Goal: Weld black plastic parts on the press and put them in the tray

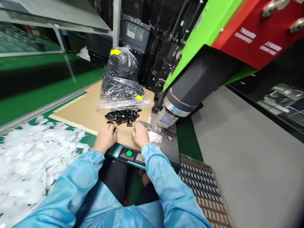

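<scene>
Left hand curled, thumb and fingers close together, small dark bit at the fingertips, can't tell if it's gripped; right hand also curled, fingers bent inward, contents hidden, can't tell if it has hold of anything. Loose pile of small black, glossy, elongated parts lies just beyond both hands, roughly centred between them, a few strays at its near edge close to the fingertips. Both hands are over a flat, matte brown cardboard sheet, scuffed between them, pale strips along its left edge. Its near edge stops at a black control panel with a round green button. Cardboard surface runs between the hands and spreads wide to the left. Behind the pile, a shiny, crinkled clear plastic bag of black parts, yellow label on it, blocks the far side; a second, similar bag stands behind it. Right side is tight: small heap of white scraps beside the right hand, thick black cylindrical machine head angled above. Left, thin white plastic-looking pieces spread broadly. Lower right, brown moulded tray with rows of grey parts.
</scene>
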Demonstrator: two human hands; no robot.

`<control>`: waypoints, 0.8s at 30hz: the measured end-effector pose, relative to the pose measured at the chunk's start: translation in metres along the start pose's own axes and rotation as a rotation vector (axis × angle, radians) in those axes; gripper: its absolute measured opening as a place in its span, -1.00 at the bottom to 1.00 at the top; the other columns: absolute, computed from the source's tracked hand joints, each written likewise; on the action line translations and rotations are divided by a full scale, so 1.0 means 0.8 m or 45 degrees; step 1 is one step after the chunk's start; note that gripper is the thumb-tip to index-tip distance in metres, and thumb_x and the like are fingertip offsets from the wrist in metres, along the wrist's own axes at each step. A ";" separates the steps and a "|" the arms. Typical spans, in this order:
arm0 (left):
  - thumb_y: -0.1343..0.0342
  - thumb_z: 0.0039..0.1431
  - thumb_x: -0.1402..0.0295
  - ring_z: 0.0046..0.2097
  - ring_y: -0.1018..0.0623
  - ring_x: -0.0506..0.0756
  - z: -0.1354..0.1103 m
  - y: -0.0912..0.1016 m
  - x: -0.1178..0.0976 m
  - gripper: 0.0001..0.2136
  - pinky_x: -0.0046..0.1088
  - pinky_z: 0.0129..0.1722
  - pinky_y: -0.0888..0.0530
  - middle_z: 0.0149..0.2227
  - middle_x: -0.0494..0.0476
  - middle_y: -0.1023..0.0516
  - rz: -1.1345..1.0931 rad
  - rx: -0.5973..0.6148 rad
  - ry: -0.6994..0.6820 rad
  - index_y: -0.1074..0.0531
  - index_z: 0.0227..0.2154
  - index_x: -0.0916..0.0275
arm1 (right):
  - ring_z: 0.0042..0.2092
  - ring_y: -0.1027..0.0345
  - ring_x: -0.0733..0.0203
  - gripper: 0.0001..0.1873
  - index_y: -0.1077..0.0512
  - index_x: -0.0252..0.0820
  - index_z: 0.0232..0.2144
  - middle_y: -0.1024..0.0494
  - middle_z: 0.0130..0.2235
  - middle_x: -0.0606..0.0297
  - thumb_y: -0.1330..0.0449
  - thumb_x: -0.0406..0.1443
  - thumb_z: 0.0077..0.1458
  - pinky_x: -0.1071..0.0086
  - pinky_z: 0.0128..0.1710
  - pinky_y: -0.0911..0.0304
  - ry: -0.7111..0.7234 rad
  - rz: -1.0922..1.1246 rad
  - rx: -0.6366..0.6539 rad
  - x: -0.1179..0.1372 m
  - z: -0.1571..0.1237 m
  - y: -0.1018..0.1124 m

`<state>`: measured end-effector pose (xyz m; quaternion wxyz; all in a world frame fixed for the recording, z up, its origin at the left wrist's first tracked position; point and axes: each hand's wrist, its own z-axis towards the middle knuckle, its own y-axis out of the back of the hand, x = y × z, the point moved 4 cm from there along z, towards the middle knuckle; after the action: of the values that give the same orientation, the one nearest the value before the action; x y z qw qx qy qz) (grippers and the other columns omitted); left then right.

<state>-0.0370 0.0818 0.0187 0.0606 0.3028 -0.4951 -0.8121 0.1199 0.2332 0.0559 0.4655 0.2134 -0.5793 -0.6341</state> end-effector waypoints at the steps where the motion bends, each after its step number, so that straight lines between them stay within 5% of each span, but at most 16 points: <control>1: -0.03 0.39 0.32 0.05 -0.53 0.34 0.001 0.002 -0.006 -0.83 -0.08 0.09 -0.46 0.00 0.35 -0.54 -0.011 0.015 -0.002 -0.47 -0.07 0.19 | 0.14 -0.38 -0.01 -0.69 -0.44 -0.15 0.13 -0.51 0.12 0.05 -0.21 -0.29 0.37 0.18 0.17 -0.32 -0.055 0.000 0.019 0.010 0.014 -0.009; 5: -0.12 0.40 0.23 -0.02 -0.56 0.27 0.007 0.007 -0.017 -0.86 -0.19 -0.03 -0.48 -0.04 0.27 -0.53 -0.075 0.083 0.088 -0.41 -0.11 0.16 | 0.08 -0.45 -0.04 -0.69 -0.43 -0.17 0.05 -0.49 0.08 0.00 -0.25 -0.13 0.39 0.21 0.06 -0.34 -0.318 -0.075 0.016 0.028 0.054 -0.030; 9: -0.16 0.41 0.20 -0.03 -0.57 0.23 0.011 0.005 -0.021 -0.86 -0.22 -0.03 -0.48 -0.08 0.20 -0.53 -0.130 0.126 0.090 -0.41 -0.14 0.13 | 0.07 -0.46 -0.05 -0.74 -0.44 -0.16 0.03 -0.53 0.02 0.02 -0.21 -0.15 0.40 0.22 0.04 -0.31 -0.314 -0.191 0.007 0.027 0.068 -0.035; 17: -0.07 0.40 0.41 0.06 -0.55 0.24 0.011 -0.001 -0.032 -0.88 -0.21 0.09 -0.50 -0.05 0.25 -0.52 -0.216 0.182 -0.048 -0.49 -0.10 0.15 | 0.10 -0.38 -0.13 -0.68 -0.47 -0.25 0.11 -0.61 0.02 -0.07 -0.04 -0.37 0.41 0.14 0.11 -0.17 -0.093 -0.384 0.077 0.013 0.036 -0.025; 24: -0.07 0.40 0.45 0.04 -0.59 0.21 0.009 -0.006 -0.035 -0.80 -0.26 0.09 -0.52 -0.03 0.27 -0.55 -0.244 0.217 -0.040 -0.56 -0.05 0.16 | 0.12 -0.34 -0.10 -0.53 -0.54 -0.11 0.18 -0.58 0.10 0.00 0.00 -0.45 0.38 0.16 0.12 -0.13 -0.033 -0.354 0.089 -0.001 0.006 -0.005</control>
<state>-0.0172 0.1013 0.0293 -0.0509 0.3402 -0.5322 -0.7736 0.1151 0.2364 0.0530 0.3578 0.2997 -0.5718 -0.6747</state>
